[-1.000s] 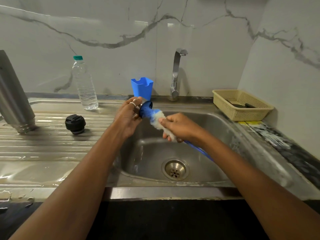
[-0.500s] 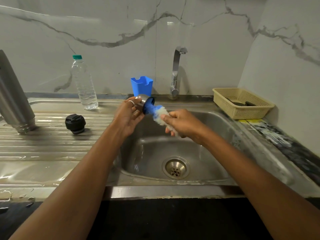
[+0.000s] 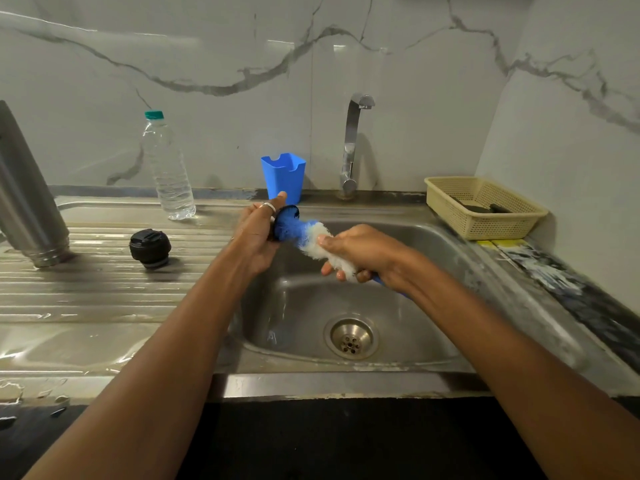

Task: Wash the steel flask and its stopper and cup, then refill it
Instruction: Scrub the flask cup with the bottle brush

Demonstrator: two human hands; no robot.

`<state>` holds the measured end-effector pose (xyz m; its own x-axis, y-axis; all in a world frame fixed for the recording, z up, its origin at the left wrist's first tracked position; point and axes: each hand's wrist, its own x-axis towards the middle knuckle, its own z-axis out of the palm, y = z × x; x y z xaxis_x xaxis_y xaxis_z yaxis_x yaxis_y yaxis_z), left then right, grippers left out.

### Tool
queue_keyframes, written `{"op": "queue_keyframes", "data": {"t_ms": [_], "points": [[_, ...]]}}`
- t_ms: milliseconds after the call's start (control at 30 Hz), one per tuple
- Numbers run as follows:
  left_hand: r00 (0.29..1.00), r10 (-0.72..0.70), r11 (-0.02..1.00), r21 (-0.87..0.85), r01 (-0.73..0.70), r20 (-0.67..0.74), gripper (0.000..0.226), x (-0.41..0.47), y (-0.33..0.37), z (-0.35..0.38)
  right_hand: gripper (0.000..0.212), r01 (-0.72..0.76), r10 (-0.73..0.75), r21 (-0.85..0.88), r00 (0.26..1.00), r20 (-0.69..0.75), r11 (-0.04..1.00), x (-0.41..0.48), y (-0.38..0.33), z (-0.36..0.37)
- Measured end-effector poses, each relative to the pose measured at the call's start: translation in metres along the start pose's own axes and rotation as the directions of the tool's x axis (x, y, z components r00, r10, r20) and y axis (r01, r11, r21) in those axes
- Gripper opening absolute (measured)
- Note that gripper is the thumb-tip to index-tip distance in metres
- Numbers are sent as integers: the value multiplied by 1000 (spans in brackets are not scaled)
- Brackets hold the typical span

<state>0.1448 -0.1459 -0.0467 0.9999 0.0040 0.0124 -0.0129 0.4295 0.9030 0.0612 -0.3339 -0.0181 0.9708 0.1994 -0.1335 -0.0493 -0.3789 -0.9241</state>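
Observation:
Over the sink basin, my left hand holds the flask's cup, mostly hidden behind my fingers, its mouth facing right. My right hand grips a blue and white bottle brush by its bristles, and the blue tip is pushed into the cup. The steel flask stands upside down on the draining board at far left. Its black stopper sits on the board to the right of the flask.
A clear plastic water bottle with a green cap stands at the back of the board. A blue plastic holder sits beside the tap, which is not running. A beige basket sits at back right. The board is wet.
My left hand has turned the cup, with its forefinger now pointing up. The brush has pushed a little further left into the cup.

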Motion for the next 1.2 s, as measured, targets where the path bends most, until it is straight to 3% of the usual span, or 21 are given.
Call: {"op": "queue_keyframes", "data": {"t_ms": [100,167,233,300,333,400,433,467,533,567,633,700,767,833,900,967,1000,1067,1100,1133,1200], "points": [[999,-2,999,39,4,-35,41,-1,-1,-1,41,130,-189,-360,973,-135,924,-2,2,-1],[998,-26,998,53,29,-65,35,1,-3,-5,48,161,-456,-789,875,-164,593,3,12,-1],[997,-37,999,14,38,-62,29,2,-4,-6,41,86,-652,-964,751,-103,252,8,20,-4],[998,-29,999,-23,27,-60,26,0,-2,-4,39,40,-731,-990,679,-69,131,12,20,-9],[998,-21,999,-30,19,-58,26,1,-2,-4,40,70,-724,-979,684,-95,194,11,19,-10],[1000,7,1000,-20,-7,-25,25,-1,-1,-2,37,157,-502,-756,828,-249,635,6,12,-6],[1000,17,1000,-4,-17,-5,24,-1,0,-2,32,152,-272,-413,930,-249,898,3,8,-4],[1000,19,1000,13,-19,7,23,-2,1,-1,28,66,-82,-89,980,-183,994,-2,3,-3],[1000,-9,1000,20,9,12,18,-5,2,-1,26,79,-82,-24,984,-159,997,-3,2,-4],[999,-32,999,11,32,4,16,-8,4,0,25,146,-215,-285,950,-227,947,-1,5,-5],[997,-72,997,-42,71,-21,14,-13,5,3,29,120,-583,-846,774,-248,519,5,13,-3],[996,-82,994,-81,78,-39,21,-14,7,6,39,84,-788,-980,608,-94,182,11,22,0],[995,-79,994,-83,73,-68,32,-13,7,6,45,102,-878,-993,479,-9,65,13,24,1],[992,-79,994,-86,70,-98,32,-13,8,3,42,120,-860,-990,510,-8,81,17,21,2],[993,-77,996,-49,73,-89,23,-13,7,2,34,201,-637,-861,752,-169,466,10,13,3],[993,-92,996,-13,91,-72,17,-15,7,4,25,157,-216,-284,958,-188,946,6,6,1],[992,-106,994,-15,106,-67,16,-16,7,5,21,82,-87,-47,988,-131,996,4,4,0],[990,-127,991,-44,124,-58,18,-17,8,5,17,85,-86,-18,989,-122,996,3,5,-2],[989,-133,990,-52,130,-58,19,-18,8,6,18,148,-186,-206,965,-183,967,4,8,-3],[988,-141,989,-51,138,-62,20,-19,8,6,23,194,-349,-494,905,-244,848,8,12,-4],[985,-155,988,-34,153,-76,20,-21,8,8,34,180,-659,-887,734,-168,426,13,22,-3]]}}
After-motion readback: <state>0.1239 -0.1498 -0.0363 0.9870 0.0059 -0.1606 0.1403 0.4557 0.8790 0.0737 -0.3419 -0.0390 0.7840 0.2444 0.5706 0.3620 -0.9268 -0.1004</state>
